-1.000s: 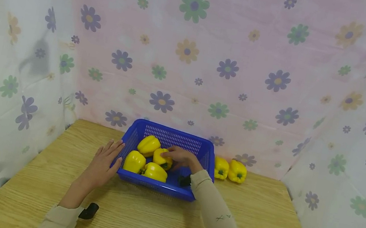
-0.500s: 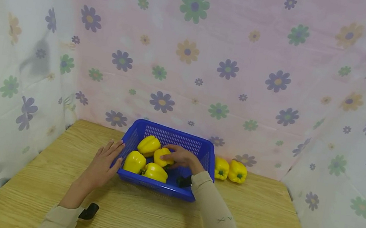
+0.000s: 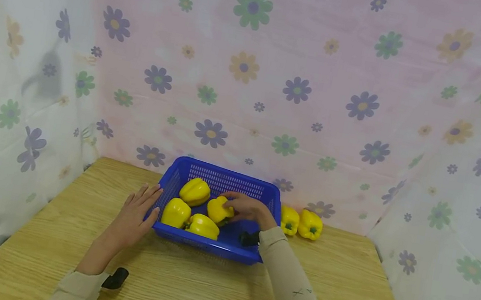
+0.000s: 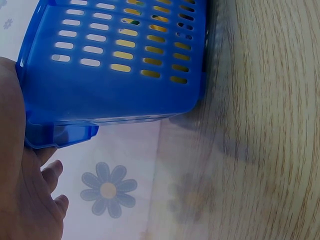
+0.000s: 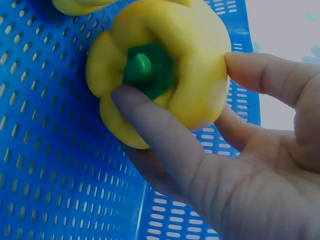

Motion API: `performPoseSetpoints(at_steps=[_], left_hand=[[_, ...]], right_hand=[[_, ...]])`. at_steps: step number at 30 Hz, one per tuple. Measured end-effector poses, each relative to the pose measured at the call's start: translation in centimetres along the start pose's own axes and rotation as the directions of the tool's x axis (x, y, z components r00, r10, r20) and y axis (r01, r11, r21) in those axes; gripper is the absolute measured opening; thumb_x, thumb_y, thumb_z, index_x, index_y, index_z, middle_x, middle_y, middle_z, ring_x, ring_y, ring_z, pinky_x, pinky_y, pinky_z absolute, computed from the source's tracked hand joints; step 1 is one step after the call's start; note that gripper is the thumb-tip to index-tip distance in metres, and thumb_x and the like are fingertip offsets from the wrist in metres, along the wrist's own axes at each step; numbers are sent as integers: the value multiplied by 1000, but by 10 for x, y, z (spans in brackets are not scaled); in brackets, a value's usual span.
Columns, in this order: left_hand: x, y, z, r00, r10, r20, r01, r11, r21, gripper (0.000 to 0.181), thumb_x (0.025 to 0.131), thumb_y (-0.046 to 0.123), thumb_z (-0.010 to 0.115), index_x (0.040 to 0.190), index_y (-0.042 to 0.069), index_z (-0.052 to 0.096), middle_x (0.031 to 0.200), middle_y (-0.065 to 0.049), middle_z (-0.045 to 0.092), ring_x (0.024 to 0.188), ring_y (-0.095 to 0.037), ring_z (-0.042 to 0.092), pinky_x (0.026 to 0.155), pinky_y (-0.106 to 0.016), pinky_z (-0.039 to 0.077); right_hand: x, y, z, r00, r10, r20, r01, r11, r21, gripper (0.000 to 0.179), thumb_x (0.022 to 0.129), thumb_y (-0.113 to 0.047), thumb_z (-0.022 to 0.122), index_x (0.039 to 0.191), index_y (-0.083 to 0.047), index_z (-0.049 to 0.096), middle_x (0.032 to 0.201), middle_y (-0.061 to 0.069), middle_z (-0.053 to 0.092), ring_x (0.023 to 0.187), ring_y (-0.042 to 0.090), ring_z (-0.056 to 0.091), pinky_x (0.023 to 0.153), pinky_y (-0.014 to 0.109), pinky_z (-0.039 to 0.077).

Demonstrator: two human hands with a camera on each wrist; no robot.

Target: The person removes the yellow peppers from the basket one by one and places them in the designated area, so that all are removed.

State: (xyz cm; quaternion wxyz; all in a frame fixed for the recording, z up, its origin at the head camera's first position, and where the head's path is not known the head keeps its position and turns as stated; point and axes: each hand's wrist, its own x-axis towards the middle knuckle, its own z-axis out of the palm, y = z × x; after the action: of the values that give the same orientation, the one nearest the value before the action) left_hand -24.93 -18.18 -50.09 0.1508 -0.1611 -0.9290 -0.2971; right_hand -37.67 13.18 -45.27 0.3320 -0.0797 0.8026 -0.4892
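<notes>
Inside the blue plastic basket [image 3: 224,249], my right hand [image 3: 252,209] holds a yellow bell pepper [image 3: 218,211] between thumb and fingers. The right wrist view shows the pepper's green stem [image 5: 145,70] facing the camera, with the thumb beside it and fingertips against the pepper's side. Three more yellow peppers lie in the left half: one at the back [image 3: 195,192], one at the left [image 3: 176,212], one at the front [image 3: 204,226]. My left hand [image 3: 128,221] rests on the basket's left rim with fingers extended; the left wrist view shows it by the rim's corner.
Two yellow bell peppers [image 3: 310,225] sit on the wooden table [image 3: 179,288] just right of the basket. Behind the table hangs a flowered cloth [image 3: 250,93], with similar cloth on both sides. A black wrist device [image 3: 116,278] is at my left sleeve.
My right hand has shifted slightly right within the basket, and the pepper it holds has come along, away from the other peppers. The left hand stays on the rim.
</notes>
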Motion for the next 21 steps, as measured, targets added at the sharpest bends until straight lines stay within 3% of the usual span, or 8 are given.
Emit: performPoseSetpoints(at_steps=[8, 21], left_hand=[[0, 0, 0, 1000, -1, 1, 1, 1000, 2, 52, 109, 24, 43, 154, -2, 40, 163, -20, 33, 152, -49, 18, 118, -72, 13], [0, 0, 0, 1000, -8, 7, 8, 1000, -8, 53, 109, 25, 43, 155, -1, 39, 164, -20, 32, 152, -49, 18, 118, -72, 12]], right_hand=[[-5, 0, -1, 997, 61, 47, -61, 998, 13, 52, 103, -14, 56, 154, -8, 43, 149, 22, 43, 128, 37, 51, 97, 51, 56], [-9, 1, -1, 999, 37, 32, -35, 998, -47, 48, 106, -17, 52, 152, -9, 44, 149, 21, 43, 138, 43, 44, 99, 58, 53]])
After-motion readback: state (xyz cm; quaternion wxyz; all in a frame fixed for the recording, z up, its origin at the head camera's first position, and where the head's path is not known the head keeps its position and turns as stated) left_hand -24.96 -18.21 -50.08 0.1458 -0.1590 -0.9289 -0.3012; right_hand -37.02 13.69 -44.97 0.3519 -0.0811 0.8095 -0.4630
